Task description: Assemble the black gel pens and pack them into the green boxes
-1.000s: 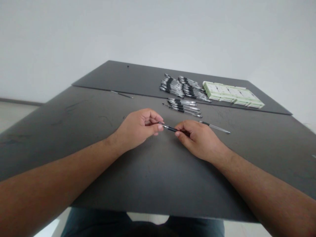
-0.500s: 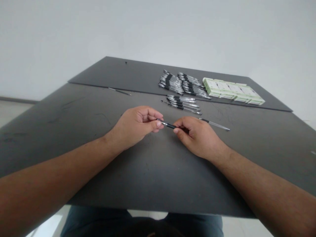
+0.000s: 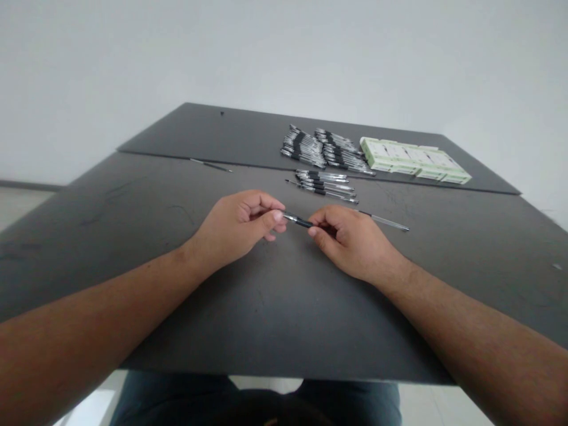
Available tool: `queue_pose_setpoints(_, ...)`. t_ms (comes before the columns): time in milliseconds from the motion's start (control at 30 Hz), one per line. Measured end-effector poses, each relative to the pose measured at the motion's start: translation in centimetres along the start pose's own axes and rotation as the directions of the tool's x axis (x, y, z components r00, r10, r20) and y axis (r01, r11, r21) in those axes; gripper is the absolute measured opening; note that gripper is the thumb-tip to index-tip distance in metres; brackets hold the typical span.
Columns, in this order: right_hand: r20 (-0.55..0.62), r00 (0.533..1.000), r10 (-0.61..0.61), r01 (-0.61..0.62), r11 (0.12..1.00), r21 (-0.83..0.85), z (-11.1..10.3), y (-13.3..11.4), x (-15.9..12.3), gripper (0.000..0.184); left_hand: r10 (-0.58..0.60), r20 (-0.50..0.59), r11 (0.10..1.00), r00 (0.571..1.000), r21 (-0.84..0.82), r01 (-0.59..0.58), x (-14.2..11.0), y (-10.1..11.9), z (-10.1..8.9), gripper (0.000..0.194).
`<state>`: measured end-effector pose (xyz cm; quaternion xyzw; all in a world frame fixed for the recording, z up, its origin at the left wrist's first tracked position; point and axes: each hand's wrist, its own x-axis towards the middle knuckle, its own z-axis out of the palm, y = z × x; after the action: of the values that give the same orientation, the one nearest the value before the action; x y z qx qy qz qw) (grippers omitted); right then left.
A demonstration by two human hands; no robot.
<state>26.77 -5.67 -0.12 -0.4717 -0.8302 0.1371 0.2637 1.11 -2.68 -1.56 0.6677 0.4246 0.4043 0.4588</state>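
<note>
- A lone pen lies on the dark bench, well beyond and to the left of the held pen, close to the seam where the bench's two boards meet
- The left hand is just left of the held pen, its thumb and fingers curled and pinching that pen's left end, a little above the bench
- The held pen sits between both hands, roughly level, with a clear barrel and black grip
- Two heaps of pens lie across the seam, well beyond the held pen
- A smaller group of pens lies side by side on the near board, just beyond the held pen
- The right hand is just right of the held pen, pinching its right end between thumb and fingers
- A loose pen lies on the bench to the right of the held pen, its black end close behind the right hand
- A pale green box lies flat, far beyond and to the right of the held pen, beside the heaps
</note>
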Motion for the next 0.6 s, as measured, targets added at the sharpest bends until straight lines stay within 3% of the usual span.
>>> queue_pose_setpoints(133, 0.006, 1.000, -0.023, 0.023, 1.000, -0.016, 0.05, 0.11, -0.04, 0.007, -0.012, 0.020, 0.998, 1.000, 0.059, 0.010, 0.06, 0.02, -0.15, 0.028)
queue_pose_setpoints(600, 0.008, 0.999, -0.033, 0.034, 0.999, -0.024, -0.09, -0.17, 0.00, 0.008, -0.098, 0.052, 0.991, 0.994, -0.085, 0.102, -0.35, 0.12, 0.51, 0.031)
